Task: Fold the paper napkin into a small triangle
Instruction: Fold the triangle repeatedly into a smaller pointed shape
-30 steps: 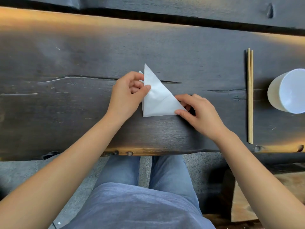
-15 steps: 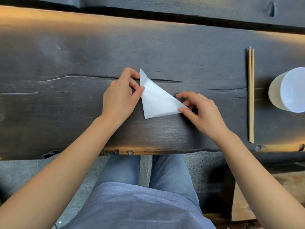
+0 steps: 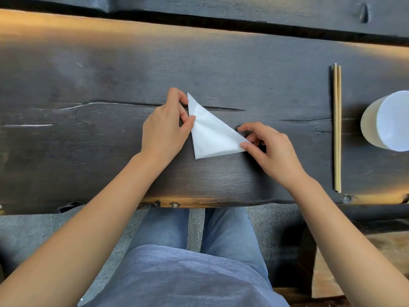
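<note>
A white paper napkin (image 3: 210, 134), folded into a triangle, lies on the dark wooden table (image 3: 88, 134) just in front of me. Its sharpest tip points away from me. My left hand (image 3: 164, 129) pinches the napkin's left edge between thumb and forefinger. My right hand (image 3: 270, 149) pinches the right-hand corner with thumb and fingertips. The corner under my right fingers is partly hidden.
A pair of wooden chopsticks (image 3: 337, 127) lies lengthwise at the right. Beyond them stands a white cup (image 3: 389, 122), cut off by the frame's edge. The table's near edge (image 3: 199, 201) runs above my lap. A gap separates a second plank (image 3: 243, 7) at the back.
The napkin has turned slightly clockwise and slid a little toward me. My left hand moved from the middle of the left edge up toward the far tip; my right hand kept its corner.
</note>
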